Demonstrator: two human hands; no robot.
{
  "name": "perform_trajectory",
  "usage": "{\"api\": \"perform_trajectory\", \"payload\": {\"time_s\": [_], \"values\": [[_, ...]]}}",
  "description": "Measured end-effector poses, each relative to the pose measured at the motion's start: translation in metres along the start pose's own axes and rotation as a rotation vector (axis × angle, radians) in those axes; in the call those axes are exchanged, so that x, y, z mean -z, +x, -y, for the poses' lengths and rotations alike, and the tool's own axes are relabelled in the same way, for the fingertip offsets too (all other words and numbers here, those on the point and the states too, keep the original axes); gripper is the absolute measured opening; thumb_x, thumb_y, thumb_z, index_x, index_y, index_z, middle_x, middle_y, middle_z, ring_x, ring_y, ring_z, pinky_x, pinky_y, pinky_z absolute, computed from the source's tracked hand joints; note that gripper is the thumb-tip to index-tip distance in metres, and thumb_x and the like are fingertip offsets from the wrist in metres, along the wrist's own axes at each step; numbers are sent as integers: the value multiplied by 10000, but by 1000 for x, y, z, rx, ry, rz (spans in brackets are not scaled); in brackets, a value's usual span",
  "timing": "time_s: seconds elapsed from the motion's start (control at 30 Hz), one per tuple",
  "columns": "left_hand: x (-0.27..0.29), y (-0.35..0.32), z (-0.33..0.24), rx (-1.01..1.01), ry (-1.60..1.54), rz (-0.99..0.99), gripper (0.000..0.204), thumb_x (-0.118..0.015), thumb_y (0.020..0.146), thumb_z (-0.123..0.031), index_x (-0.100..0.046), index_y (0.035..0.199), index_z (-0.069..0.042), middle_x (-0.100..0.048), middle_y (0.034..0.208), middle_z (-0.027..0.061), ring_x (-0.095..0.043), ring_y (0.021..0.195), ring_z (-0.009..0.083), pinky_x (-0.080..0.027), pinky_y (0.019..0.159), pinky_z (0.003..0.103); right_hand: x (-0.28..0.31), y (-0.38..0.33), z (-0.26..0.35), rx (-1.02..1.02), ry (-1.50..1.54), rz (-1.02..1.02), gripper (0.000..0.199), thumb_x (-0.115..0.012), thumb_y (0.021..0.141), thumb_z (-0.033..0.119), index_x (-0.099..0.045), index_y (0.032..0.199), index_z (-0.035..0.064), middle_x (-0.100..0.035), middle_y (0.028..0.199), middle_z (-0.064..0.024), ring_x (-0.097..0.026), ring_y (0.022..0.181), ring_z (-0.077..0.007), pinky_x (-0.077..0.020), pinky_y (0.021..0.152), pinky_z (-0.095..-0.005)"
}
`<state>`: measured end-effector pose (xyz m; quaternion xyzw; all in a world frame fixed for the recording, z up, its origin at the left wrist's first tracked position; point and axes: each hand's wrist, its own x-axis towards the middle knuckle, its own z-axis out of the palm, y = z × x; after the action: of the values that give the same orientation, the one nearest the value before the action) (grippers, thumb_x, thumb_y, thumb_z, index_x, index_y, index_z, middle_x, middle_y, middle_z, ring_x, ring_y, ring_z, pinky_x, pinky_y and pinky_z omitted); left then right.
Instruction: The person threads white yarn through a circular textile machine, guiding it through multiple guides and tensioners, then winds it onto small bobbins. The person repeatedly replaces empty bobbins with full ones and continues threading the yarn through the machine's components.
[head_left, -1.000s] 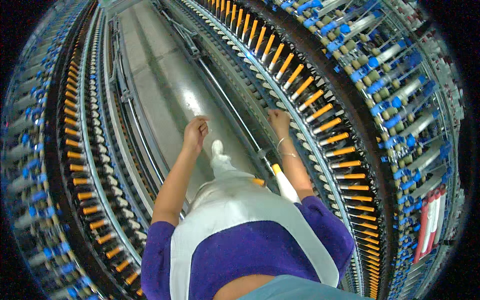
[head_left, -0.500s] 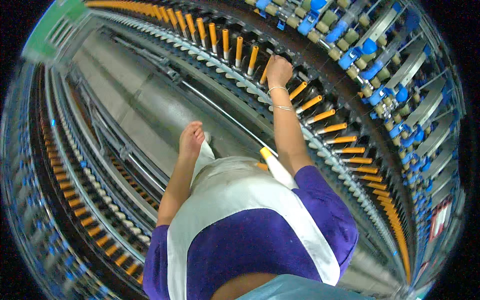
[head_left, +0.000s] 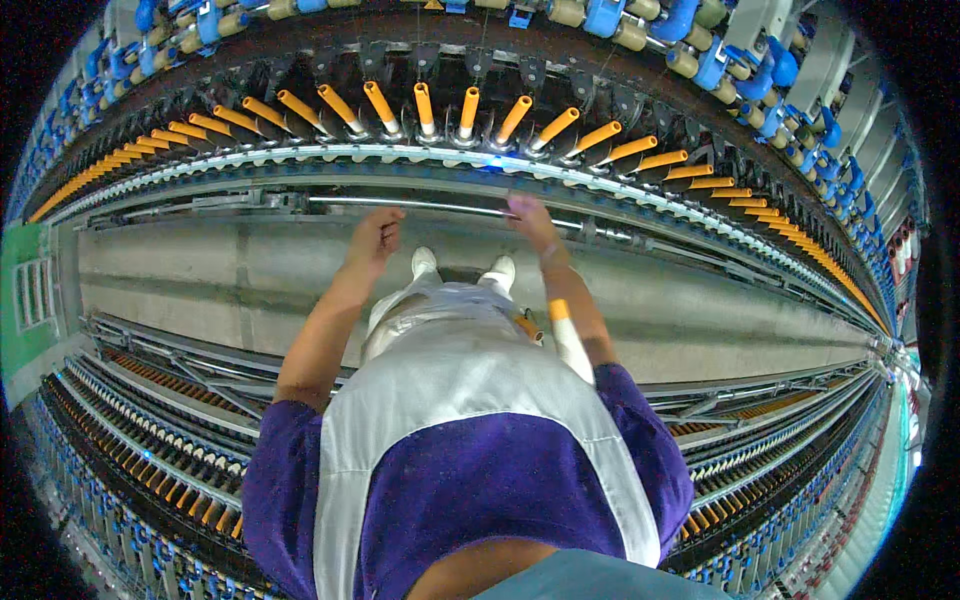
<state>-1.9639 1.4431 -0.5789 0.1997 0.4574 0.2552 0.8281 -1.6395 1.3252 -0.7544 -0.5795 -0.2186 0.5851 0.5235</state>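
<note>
My left hand (head_left: 378, 237) hangs in front of the apron with its fingers curled closed. Anything inside it is hidden. My right hand (head_left: 532, 222), a bracelet at the wrist, is smeared by motion near the spinning machine's lower front rod, apart from the orange tubes. Beyond both hands, a row of spindles carries these orange tubes (head_left: 467, 112), standing along a pale rail (head_left: 400, 155). A white bobbin with a yellow-orange top (head_left: 568, 340) sticks up beside my right forearm, at the apron's side. Another orange piece (head_left: 528, 326) shows at the apron.
A grey floor aisle (head_left: 200, 270) runs left to right under me. Above the tubes sit blue-and-tan roller units (head_left: 625, 25). Behind me stands a second machine with orange tubes (head_left: 180, 495). A green panel (head_left: 28, 300) is at the far left.
My right hand has left an orange tube in the row and drawn back toward me. The view has turned, so the row now runs across the top. My left hand stays curled.
</note>
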Motion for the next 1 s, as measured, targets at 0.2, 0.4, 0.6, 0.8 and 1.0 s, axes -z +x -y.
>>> {"api": "perform_trajectory", "payload": {"time_s": [0.2, 0.4, 0.6, 0.8, 1.0], "values": [[31, -9, 0, 29, -56, -98, 136, -502, 854, -101, -563, 934, -9, -383, 595, -39, -328, 486, 79, -270, 433, 235, -83, 78, 13, -47, 745, -182, 144, -554, 895, 20, -569, 1035, -10, -625, 915, -113, -641, 834, -246, -542, 752, -383], [31, -2, -12, -20, 25, -94, 112, -484, 860, -68, -566, 911, -11, -359, 593, -40, -306, 493, 76, -246, 454, 236, -87, 30, 57, -52, 198, -301, 209, -572, 904, 121, -595, 1059, -16, -670, 970, -119, -686, 787, -243, -558, 596, -300], [13, 11, -17, -101, 144, 42, 112, -495, 861, -47, -603, 843, -25, -352, 596, -47, -299, 507, 64, -242, 477, 229, -117, 48, 105, 310, -730, -647, 223, -605, 862, 159, -624, 1012, -6, -657, 620, -108, -667, 568, -211, -521, 511, -336], [-28, -15, -41, -196, 325, 41, 115, -576, 905, -158, -633, 950, -69, -384, 616, -70, -327, 546, 42, -250, 499, 218, -129, 67, 143, 598, -850, -922, 150, -691, 784, 172, -643, 778, 31, -608, 590, -142, -623, 541, -308, -490, 502, -404], [-92, -57, -107, -679, 371, 459, 800, -782, 764, -182, -342, 1414, -29, -406, 671, -81, -383, 604, 22, -296, 546, 169, -145, -43, 261, 1088, -1135, -633, 206, -750, 730, 132, -562, 711, 51, -589, 801, -114, -576, 657, -298, -452, 533, -358]]}}
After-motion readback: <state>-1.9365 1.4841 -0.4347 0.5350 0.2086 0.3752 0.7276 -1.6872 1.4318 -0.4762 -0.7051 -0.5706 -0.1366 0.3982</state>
